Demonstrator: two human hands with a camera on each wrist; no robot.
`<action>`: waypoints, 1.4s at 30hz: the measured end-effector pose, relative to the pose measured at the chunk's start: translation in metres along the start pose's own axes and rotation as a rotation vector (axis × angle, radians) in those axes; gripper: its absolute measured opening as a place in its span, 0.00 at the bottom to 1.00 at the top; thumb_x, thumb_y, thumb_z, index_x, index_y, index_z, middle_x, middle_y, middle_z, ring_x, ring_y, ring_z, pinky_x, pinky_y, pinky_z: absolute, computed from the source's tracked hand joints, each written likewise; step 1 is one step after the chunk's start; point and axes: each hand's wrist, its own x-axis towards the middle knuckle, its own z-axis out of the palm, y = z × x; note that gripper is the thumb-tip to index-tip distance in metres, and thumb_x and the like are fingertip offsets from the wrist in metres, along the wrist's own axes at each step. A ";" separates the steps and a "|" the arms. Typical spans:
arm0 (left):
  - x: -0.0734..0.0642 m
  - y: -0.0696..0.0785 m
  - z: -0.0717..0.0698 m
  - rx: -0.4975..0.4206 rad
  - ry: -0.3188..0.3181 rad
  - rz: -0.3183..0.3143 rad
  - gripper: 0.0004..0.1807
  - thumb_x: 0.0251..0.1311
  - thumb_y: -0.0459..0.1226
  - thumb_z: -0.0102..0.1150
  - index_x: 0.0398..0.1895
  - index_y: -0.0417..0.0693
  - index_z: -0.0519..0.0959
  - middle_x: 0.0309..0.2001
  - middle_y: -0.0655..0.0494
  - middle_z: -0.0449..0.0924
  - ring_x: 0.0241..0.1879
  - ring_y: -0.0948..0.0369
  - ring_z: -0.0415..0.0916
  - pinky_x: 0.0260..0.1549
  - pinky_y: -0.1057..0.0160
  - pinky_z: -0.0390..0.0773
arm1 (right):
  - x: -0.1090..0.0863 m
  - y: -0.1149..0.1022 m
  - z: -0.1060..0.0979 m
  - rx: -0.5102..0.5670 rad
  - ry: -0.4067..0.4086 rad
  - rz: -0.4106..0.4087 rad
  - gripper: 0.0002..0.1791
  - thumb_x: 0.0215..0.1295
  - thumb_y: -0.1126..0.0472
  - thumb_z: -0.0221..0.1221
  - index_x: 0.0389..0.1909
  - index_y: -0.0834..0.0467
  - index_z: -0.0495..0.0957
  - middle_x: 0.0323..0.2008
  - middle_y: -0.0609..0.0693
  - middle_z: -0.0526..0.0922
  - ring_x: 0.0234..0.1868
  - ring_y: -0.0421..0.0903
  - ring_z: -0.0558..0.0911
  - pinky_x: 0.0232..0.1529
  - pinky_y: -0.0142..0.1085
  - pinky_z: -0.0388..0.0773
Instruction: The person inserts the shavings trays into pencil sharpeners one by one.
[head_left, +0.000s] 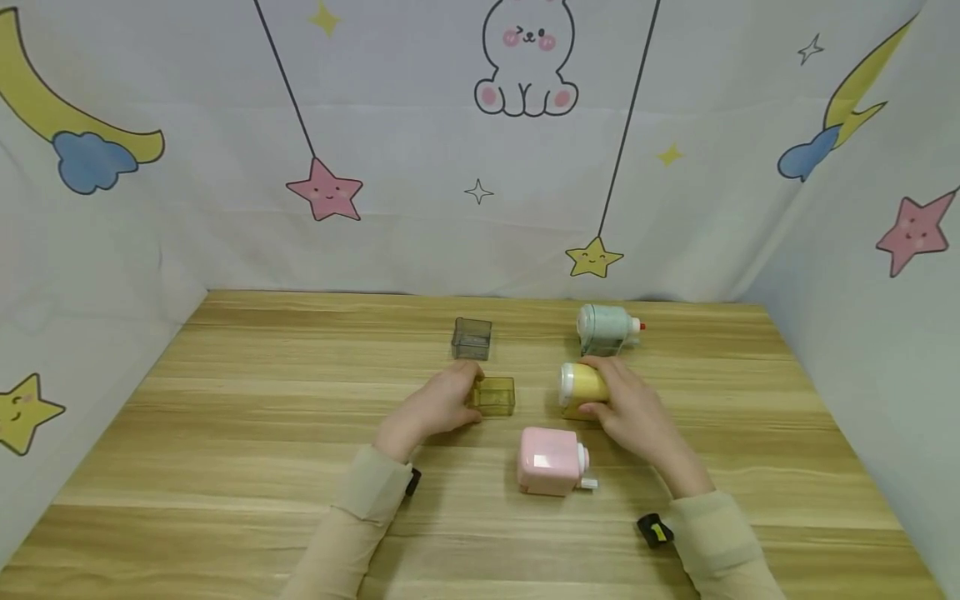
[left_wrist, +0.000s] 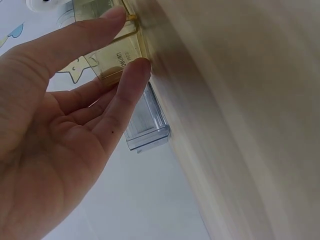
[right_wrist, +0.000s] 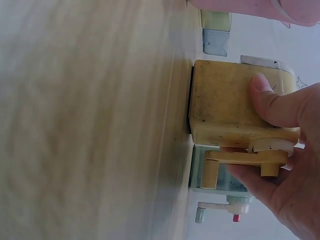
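On the tabletop, my left hand pinches the yellow drawer; right hand grips the yellow sharpener. Drawer not yet inserted, I judge.

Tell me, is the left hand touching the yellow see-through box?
Touching. The left wrist view shows the left hand pinching the yellow see-through box between a fingertip and the thumb, both pressed on its walls.
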 end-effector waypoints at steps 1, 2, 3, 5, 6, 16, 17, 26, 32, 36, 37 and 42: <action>0.001 0.001 0.000 -0.001 -0.002 0.001 0.27 0.50 0.32 0.70 0.53 0.32 0.71 0.50 0.42 0.76 0.48 0.51 0.75 0.53 0.54 0.78 | 0.000 0.000 0.000 0.002 0.001 -0.003 0.35 0.55 0.59 0.68 0.64 0.58 0.66 0.52 0.58 0.77 0.50 0.56 0.79 0.51 0.54 0.77; 0.001 0.001 0.001 -0.002 -0.002 0.005 0.27 0.50 0.32 0.70 0.53 0.32 0.71 0.49 0.42 0.76 0.48 0.51 0.75 0.53 0.54 0.78 | 0.001 -0.001 0.000 0.004 0.001 -0.006 0.35 0.55 0.59 0.68 0.63 0.58 0.66 0.52 0.58 0.77 0.50 0.56 0.79 0.51 0.54 0.77; 0.002 0.002 0.001 -0.001 -0.003 0.007 0.27 0.50 0.32 0.70 0.53 0.32 0.71 0.49 0.42 0.76 0.48 0.51 0.75 0.54 0.54 0.78 | 0.001 -0.001 0.000 0.007 0.001 -0.009 0.35 0.55 0.59 0.68 0.63 0.58 0.67 0.52 0.57 0.77 0.50 0.55 0.79 0.51 0.53 0.77; 0.003 0.003 0.001 0.002 -0.004 0.017 0.27 0.50 0.32 0.70 0.53 0.32 0.71 0.49 0.42 0.76 0.48 0.51 0.75 0.53 0.54 0.78 | 0.002 -0.002 0.000 0.010 0.000 -0.013 0.34 0.55 0.59 0.68 0.63 0.57 0.67 0.52 0.57 0.77 0.49 0.55 0.79 0.50 0.53 0.77; 0.004 0.003 0.001 0.002 -0.003 0.022 0.27 0.50 0.32 0.70 0.53 0.32 0.71 0.49 0.42 0.76 0.48 0.51 0.75 0.53 0.53 0.78 | 0.002 -0.003 0.000 0.015 -0.002 -0.014 0.34 0.55 0.59 0.68 0.63 0.57 0.67 0.52 0.56 0.77 0.49 0.55 0.79 0.50 0.53 0.77; 0.009 0.008 0.005 0.011 -0.014 0.054 0.27 0.51 0.33 0.70 0.52 0.31 0.71 0.46 0.43 0.76 0.44 0.53 0.75 0.51 0.54 0.79 | 0.006 -0.006 0.003 0.016 -0.012 -0.035 0.33 0.55 0.59 0.68 0.62 0.57 0.68 0.50 0.55 0.78 0.47 0.53 0.79 0.47 0.51 0.78; 0.010 0.008 0.005 0.011 -0.017 0.052 0.27 0.51 0.33 0.70 0.52 0.31 0.71 0.46 0.43 0.76 0.43 0.53 0.75 0.50 0.54 0.79 | 0.006 -0.007 0.003 0.017 -0.014 -0.035 0.33 0.55 0.59 0.68 0.62 0.56 0.68 0.50 0.55 0.78 0.47 0.53 0.79 0.47 0.51 0.78; 0.014 0.012 0.008 -0.006 -0.034 0.060 0.27 0.51 0.34 0.70 0.52 0.32 0.71 0.42 0.46 0.76 0.39 0.56 0.73 0.47 0.56 0.80 | 0.007 -0.009 0.006 0.026 -0.020 -0.038 0.33 0.54 0.58 0.68 0.62 0.54 0.68 0.49 0.53 0.78 0.47 0.51 0.79 0.48 0.50 0.78; 0.017 0.016 0.011 -0.007 -0.042 0.078 0.26 0.51 0.34 0.70 0.51 0.33 0.72 0.39 0.47 0.76 0.37 0.57 0.72 0.44 0.56 0.79 | 0.008 -0.013 0.007 0.034 -0.024 -0.046 0.33 0.54 0.58 0.69 0.62 0.54 0.68 0.48 0.53 0.78 0.48 0.51 0.79 0.48 0.49 0.79; 0.019 0.019 0.014 0.003 -0.048 0.083 0.26 0.51 0.34 0.70 0.51 0.33 0.72 0.40 0.48 0.76 0.38 0.57 0.73 0.45 0.58 0.80 | 0.007 -0.013 0.008 0.033 -0.020 -0.052 0.33 0.54 0.58 0.69 0.61 0.53 0.68 0.47 0.52 0.78 0.46 0.50 0.79 0.46 0.48 0.79; 0.020 0.020 0.014 0.003 -0.051 0.082 0.27 0.50 0.34 0.70 0.52 0.33 0.72 0.41 0.48 0.76 0.39 0.57 0.74 0.46 0.58 0.80 | 0.007 -0.013 0.008 0.033 -0.019 -0.054 0.33 0.54 0.58 0.69 0.61 0.53 0.68 0.46 0.51 0.78 0.45 0.49 0.79 0.45 0.47 0.79; 0.022 0.024 0.016 -0.003 -0.064 0.076 0.27 0.50 0.34 0.70 0.53 0.33 0.72 0.44 0.45 0.77 0.41 0.56 0.75 0.48 0.58 0.81 | 0.007 -0.014 0.009 0.039 -0.022 -0.062 0.33 0.54 0.58 0.69 0.61 0.52 0.68 0.46 0.50 0.77 0.45 0.48 0.79 0.45 0.47 0.79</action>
